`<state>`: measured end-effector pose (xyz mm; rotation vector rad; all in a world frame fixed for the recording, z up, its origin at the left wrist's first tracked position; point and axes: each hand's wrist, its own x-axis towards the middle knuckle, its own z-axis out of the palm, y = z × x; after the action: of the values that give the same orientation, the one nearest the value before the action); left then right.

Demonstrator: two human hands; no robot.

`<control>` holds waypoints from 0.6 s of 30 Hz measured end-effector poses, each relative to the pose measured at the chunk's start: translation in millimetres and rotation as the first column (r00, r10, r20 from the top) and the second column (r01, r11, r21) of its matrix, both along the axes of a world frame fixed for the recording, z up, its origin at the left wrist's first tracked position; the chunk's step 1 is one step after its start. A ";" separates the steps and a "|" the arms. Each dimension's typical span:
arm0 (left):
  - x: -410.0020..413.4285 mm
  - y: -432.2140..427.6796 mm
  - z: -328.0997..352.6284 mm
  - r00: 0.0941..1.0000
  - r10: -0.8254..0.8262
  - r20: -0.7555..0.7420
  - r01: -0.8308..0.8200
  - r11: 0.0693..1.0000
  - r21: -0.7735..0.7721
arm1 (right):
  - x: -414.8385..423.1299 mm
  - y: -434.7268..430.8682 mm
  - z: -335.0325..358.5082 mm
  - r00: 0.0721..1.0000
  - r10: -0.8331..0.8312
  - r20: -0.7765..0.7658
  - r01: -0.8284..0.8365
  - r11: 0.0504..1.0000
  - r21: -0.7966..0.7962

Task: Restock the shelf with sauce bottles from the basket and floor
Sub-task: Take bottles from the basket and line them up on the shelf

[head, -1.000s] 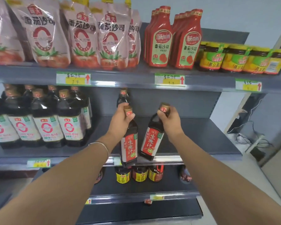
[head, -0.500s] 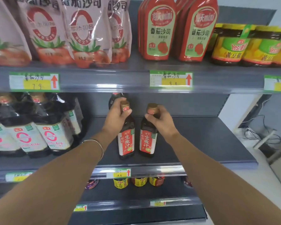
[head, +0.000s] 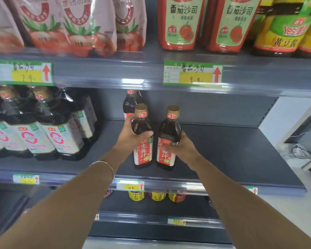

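Note:
Two dark sauce bottles with red labels and gold caps stand upright side by side on the grey middle shelf. My left hand wraps the shoulder of the left bottle. My right hand grips the body of the right bottle at its label. A third bottle of the same kind stands behind them at the back of the shelf. No basket or floor stock is in view.
Large dark bottles with white labels fill the shelf's left part. Above are tomato sauce pouches, red ketchup bottles and yellow jars. Small jars sit on the lower shelf. Cables lie on the floor at right.
Both bottles came from tilted in the air to standing upright on the shelf. My hands slid from the necks down to the shoulder and body. The view moved closer.

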<state>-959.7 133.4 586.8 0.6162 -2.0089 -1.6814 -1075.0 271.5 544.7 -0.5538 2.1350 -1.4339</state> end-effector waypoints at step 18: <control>9.9 -30.7 -30.2 0.978 -0.054 0.204 0.043 0.997 0.060 | -37.3 -21.5 -17.7 0.998 -0.050 -0.042 0.050 0.999 -0.016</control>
<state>-949.9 102.7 556.6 0.7952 -2.1401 -1.7703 -1112.3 250.0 527.0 -0.5444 2.1871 -1.4783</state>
